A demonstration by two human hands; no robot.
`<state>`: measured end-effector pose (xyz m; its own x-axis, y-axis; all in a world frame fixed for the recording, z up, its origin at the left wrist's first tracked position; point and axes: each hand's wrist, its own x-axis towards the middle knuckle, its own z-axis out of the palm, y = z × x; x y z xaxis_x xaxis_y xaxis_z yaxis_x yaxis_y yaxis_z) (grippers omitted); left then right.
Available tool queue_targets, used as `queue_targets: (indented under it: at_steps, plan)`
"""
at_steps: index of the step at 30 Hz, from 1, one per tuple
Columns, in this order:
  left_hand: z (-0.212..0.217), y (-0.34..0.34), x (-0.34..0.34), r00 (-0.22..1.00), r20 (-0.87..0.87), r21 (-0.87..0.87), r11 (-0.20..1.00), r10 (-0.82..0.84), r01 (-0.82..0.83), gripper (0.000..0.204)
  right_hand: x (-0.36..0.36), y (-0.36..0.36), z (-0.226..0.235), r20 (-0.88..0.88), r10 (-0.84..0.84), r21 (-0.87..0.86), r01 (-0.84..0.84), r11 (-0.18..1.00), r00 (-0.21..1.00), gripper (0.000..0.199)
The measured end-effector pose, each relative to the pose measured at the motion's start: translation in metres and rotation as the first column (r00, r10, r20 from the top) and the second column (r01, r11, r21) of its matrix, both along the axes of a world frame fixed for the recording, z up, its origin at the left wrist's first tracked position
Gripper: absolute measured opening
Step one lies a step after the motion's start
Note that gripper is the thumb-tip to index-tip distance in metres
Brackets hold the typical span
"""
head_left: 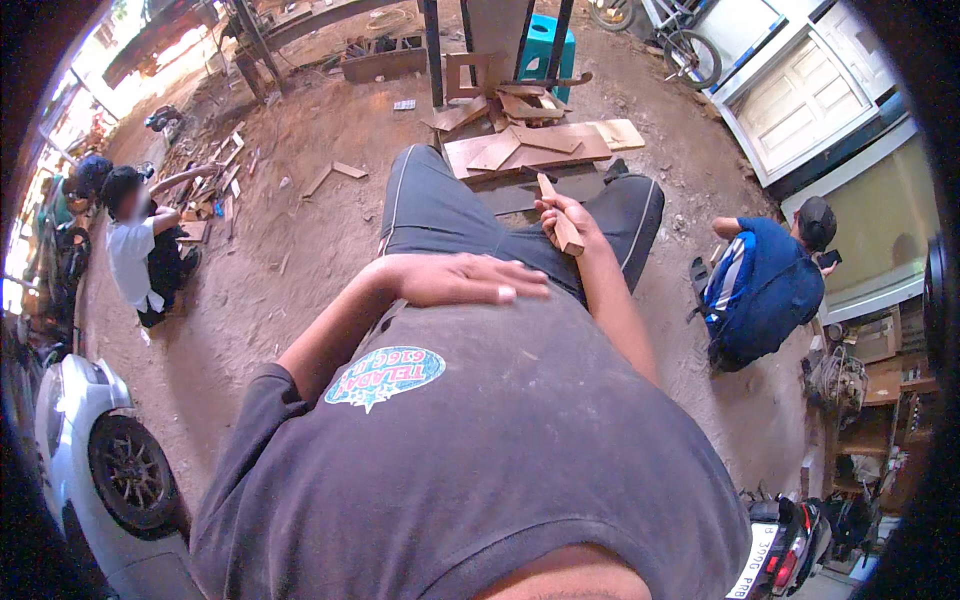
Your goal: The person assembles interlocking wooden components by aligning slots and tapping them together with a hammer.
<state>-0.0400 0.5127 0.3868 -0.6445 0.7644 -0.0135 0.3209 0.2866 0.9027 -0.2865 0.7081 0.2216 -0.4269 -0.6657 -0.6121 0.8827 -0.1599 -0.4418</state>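
Observation:
My left hand (465,280) lies flat across the belly of my dark shirt (540,400), fingers stretched out and slightly blurred. In my right hand (572,220), closed above my thigh, is a hammer (568,236) with a thick, squared wooden handle. Its butt points back toward me, and a small dark head seems to show at the far end, against the dark background. Beyond it, in front of my knees, flat wooden boards (530,148) are stacked low, with an angled wooden piece (522,147) on top.
Wood offcuts (225,165) litter the dirt floor at left, near a crouching person (135,240). Another person (765,285) squats at right. A teal stool (547,50) stands ahead, a bicycle (690,55) far right, a car (115,480) lower left, and a motorcycle (790,550) lower right.

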Motion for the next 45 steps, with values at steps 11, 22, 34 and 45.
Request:
queue_targets:
  at_steps: [11, 22, 34, 45]
  plan:
    - [-0.023, -0.021, -0.011, 0.895, 0.122, -0.214, 0.892, 0.428, -0.397, 0.045, 0.001, 0.005, -0.001, 0.009, -0.002, 0.011, 0.002, 1.000, 1.000, 0.020]
    - [-0.007, -0.033, -0.070, 0.652, -0.069, 0.216, 0.649, 0.755, -0.729, 0.031, -0.006, 0.011, -0.013, -0.029, 0.015, -0.020, -0.015, 1.000, 0.999, 0.018]
    - [-0.021, -0.054, 0.005, 0.803, -0.573, -0.814, -0.224, 0.163, -0.535, 0.035, 0.006, 0.004, 0.007, 0.002, 0.002, -0.012, -0.002, 1.000, 1.000, 0.018]
    - [-0.025, -0.020, 0.021, 0.977, 0.053, 0.190, 0.959, 0.205, -0.212, 0.059, 0.003, 0.001, 0.003, -0.034, -0.039, 0.004, 0.039, 0.999, 0.999, 0.020]
